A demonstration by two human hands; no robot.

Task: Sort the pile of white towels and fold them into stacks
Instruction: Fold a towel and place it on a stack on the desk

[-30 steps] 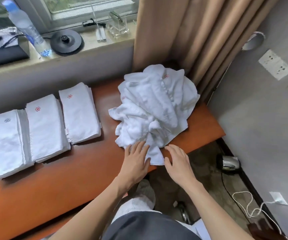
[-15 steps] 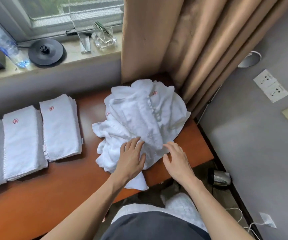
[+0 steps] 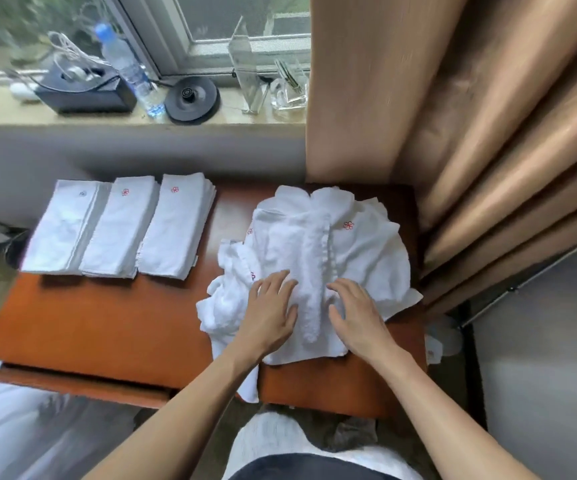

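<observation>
The pile of white towels (image 3: pixel 359 258) lies crumpled on the right half of the orange-brown table (image 3: pixel 107 323), its far edge close to the tan curtain (image 3: pixel 453 116) and one corner hanging over the table's near edge. Both hands rest on its near part. The left hand (image 3: pixel 269 313) lies flat with fingers straight and a little spread, and the right hand (image 3: pixel 356 317) sits beside it with fingers spread and slightly bent; neither is curled round any cloth. Between them runs a long rolled ridge of towel, pointing away from the person. Small red flower marks show on several towels in the pile. On the left half of the table three folded stacks lie side by side, very close together: the left stack (image 3: pixel 62 230) bears a grey mark, while the middle stack (image 3: pixel 117 230) and the right stack (image 3: pixel 172 230) each bear a red one near the far end. A strip of bare table separates the right stack from the pile. Behind, on the windowsill (image 3: pixel 10 112), stand a water bottle (image 3: pixel 131 71), a black round base (image 3: pixel 191 98), a dark box (image 3: pixel 82 95) with white cable on top and a clear holder (image 3: pixel 288 88) — all well apart from the towels.
</observation>
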